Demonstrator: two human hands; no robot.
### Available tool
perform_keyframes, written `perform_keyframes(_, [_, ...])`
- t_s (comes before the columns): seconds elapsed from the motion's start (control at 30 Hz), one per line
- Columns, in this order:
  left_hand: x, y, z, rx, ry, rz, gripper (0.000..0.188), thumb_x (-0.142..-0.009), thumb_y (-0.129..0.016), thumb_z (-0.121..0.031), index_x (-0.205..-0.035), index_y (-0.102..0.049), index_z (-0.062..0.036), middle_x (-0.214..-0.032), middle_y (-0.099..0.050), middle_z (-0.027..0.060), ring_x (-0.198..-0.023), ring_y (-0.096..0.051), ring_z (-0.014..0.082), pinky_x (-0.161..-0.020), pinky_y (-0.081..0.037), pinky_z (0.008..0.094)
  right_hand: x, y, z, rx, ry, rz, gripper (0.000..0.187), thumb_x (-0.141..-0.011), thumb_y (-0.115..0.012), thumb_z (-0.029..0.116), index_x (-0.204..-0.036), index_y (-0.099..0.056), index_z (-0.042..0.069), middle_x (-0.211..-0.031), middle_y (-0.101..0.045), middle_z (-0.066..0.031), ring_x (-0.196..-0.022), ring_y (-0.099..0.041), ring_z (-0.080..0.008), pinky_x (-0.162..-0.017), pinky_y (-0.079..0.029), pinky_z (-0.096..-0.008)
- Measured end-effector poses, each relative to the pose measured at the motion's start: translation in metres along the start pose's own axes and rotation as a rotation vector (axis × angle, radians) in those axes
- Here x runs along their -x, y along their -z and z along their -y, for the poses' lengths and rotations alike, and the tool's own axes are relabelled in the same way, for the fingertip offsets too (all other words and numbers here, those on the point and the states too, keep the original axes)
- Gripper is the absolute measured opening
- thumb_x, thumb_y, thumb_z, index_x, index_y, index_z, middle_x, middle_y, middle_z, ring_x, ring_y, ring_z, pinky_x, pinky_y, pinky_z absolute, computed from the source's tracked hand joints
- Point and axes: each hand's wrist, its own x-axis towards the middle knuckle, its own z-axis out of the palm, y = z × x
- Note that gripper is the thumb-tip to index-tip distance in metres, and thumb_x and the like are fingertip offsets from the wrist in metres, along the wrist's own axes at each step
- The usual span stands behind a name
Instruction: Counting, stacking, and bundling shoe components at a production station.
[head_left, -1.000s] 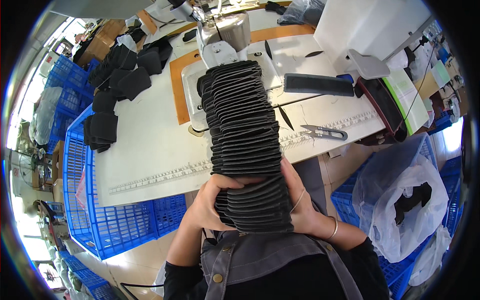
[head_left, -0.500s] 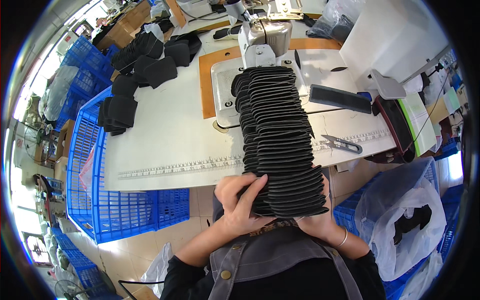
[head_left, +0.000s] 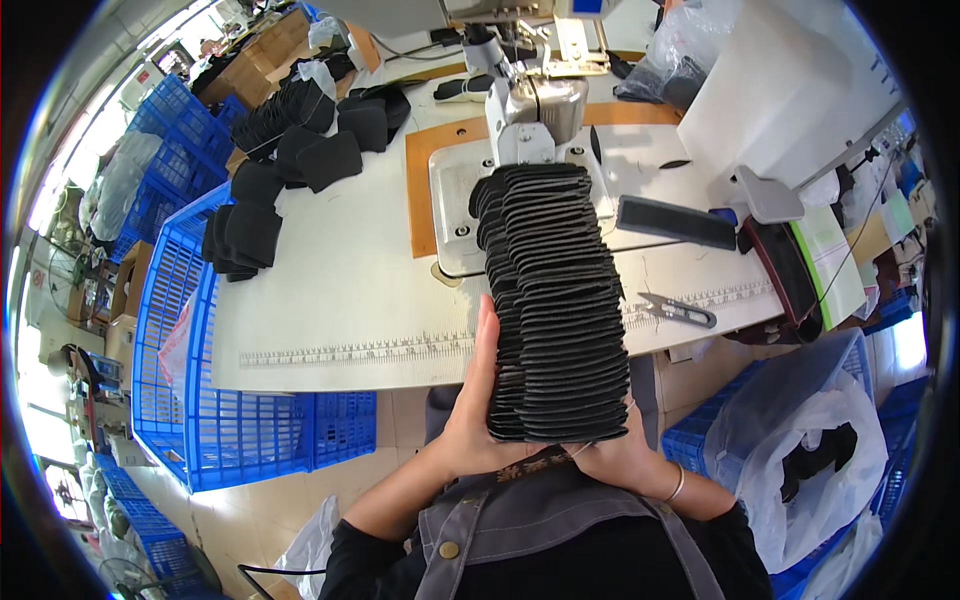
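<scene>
A long row of black fabric pieces (head_left: 562,300), packed edge to edge, runs from the sewing machine (head_left: 540,105) over the table's front edge to my body. My left hand (head_left: 470,410) presses along the row's left side near its close end, fingers pointing up beside it. Around the near right corner my right hand (head_left: 612,452) grips the row, its fingers mostly hidden behind the pieces. Together both hands squeeze the close end between them. To the right of the row lie thread snips (head_left: 678,310) on the white table (head_left: 340,300).
More black pieces (head_left: 245,235) lie in piles at the table's left. A blue basket (head_left: 165,400) stands beside the table on the left. A dark flat bar (head_left: 677,222) rests right of the machine. At lower right, a clear plastic bag (head_left: 745,470) sits in a blue crate.
My left hand has shifted from gripping the row's near top to lying flat along its left side. The row's near end is squared up and straighter. The view has tilted slightly upward.
</scene>
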Motion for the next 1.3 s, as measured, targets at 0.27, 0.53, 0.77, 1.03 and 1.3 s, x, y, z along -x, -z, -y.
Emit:
perform_keyframes(0.27, [0.028, -0.011, 0.0, -0.866, -0.809, -0.221, 0.064, -0.074, -0.079, -0.019, -0.129, -0.047, -0.0284, -0.15, -0.029, 0.0022, -0.144, -0.019, 0.0252, -0.113, -0.015, 0.0567, -0.002, 0.01, 0.012, 0.004, 0.032, -0.034, 0.114, -0.069, -0.082, 0.014, -0.146, -0.001, -0.009, -0.147, -0.028, -0.0307, -0.137, -0.033, -0.0385, -0.111, -0.031, -0.0383])
perform_keyframes(0.53, [0.013, -0.033, -0.037, -1.053, -0.835, -0.217, 0.021, -0.076, -0.074, -0.034, -0.08, -0.069, -0.0144, -0.086, -0.06, -0.0047, -0.08, -0.05, 0.0129, -0.069, -0.035, 0.0253, -0.011, 0.009, 0.015, -0.162, 0.031, -0.169, 0.113, -0.069, -0.081, 0.015, -0.147, -0.003, -0.008, -0.144, -0.032, -0.0317, -0.133, -0.039, -0.0402, -0.107, -0.037, -0.0392])
perform_keyframes(0.77, [0.01, -0.051, -0.06, -1.1, -0.529, -0.136, 0.026, -0.069, -0.079, -0.026, -0.088, -0.07, -0.0115, -0.08, -0.057, -0.0042, -0.066, -0.046, 0.0121, -0.061, -0.029, 0.0307, -0.011, 0.012, 0.009, -0.021, 0.197, -0.196, 0.111, -0.069, -0.08, 0.022, -0.146, -0.008, -0.011, -0.147, -0.027, -0.0323, -0.133, -0.039, -0.0413, -0.106, -0.037, -0.0384])
perform_keyframes(1.03, [0.019, -0.047, -0.067, -1.162, -0.441, -0.029, 0.016, -0.075, -0.07, -0.018, -0.085, -0.065, -0.0063, -0.077, -0.05, -0.0002, -0.066, -0.045, 0.0141, -0.054, -0.029, 0.0291, -0.005, 0.001, 0.009, -0.132, 0.139, -0.242, 0.109, -0.069, -0.081, 0.016, -0.146, -0.009, -0.01, -0.142, -0.038, -0.0306, -0.13, -0.044, -0.0385, -0.104, -0.04, -0.0372])
perform_keyframes(1.3, [0.028, 0.032, -0.073, 0.826, 0.151, 0.138, 0.026, -0.075, -0.059, 0.009, -0.084, -0.043, -0.0087, -0.078, -0.052, 0.0058, -0.074, -0.053, 0.0174, -0.077, -0.047, 0.0357, -0.002, 0.004, 0.009, -0.251, -0.018, -0.183, 0.108, -0.068, -0.082, 0.009, -0.148, -0.01, -0.007, -0.144, -0.037, -0.0263, -0.132, -0.042, -0.0353, -0.107, -0.037, -0.0362])
